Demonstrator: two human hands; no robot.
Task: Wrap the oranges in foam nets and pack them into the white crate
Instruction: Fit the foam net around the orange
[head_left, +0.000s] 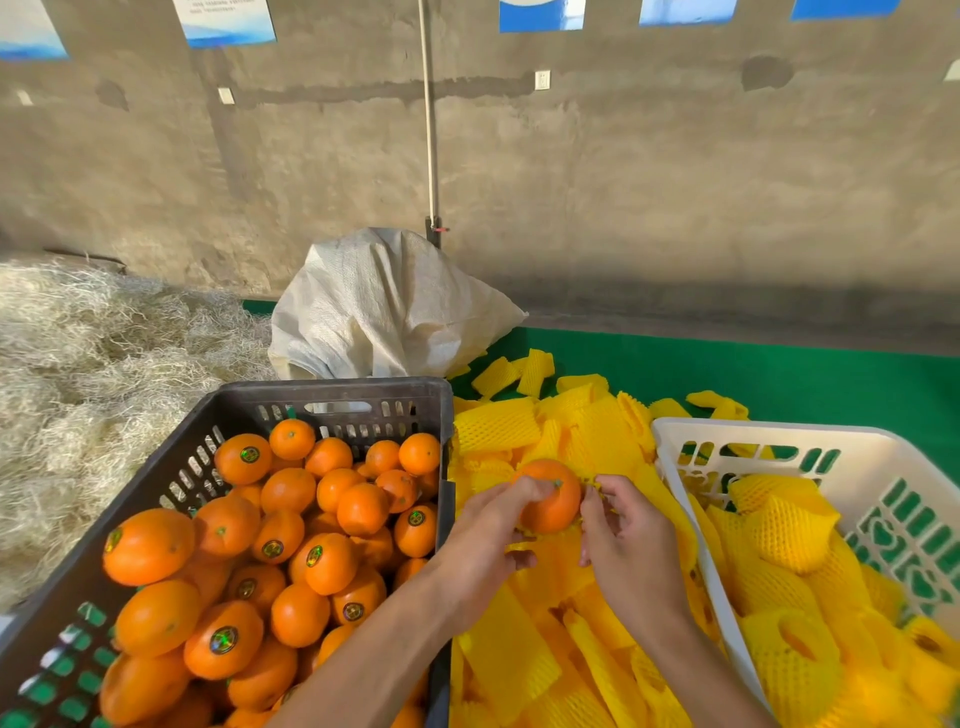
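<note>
My left hand (485, 540) grips a bare orange (553, 499) over the pile of yellow foam nets (571, 623), fingers curled over its top. Beside it, my right hand (628, 540) pinches the edge of a yellow foam net (597, 487) at the orange's right side; that net runs on under the fruit. A dark crate (332, 395) on the left holds several unwrapped oranges (291, 540) with stickers. On the right stands the white crate (779, 431), with several net-wrapped oranges (789, 530) inside.
A white woven sack (379, 312) stands behind the dark crate. Dry straw (93, 374) is heaped at the left. The green table surface (779, 374) shows at the back right, and a concrete wall rises behind.
</note>
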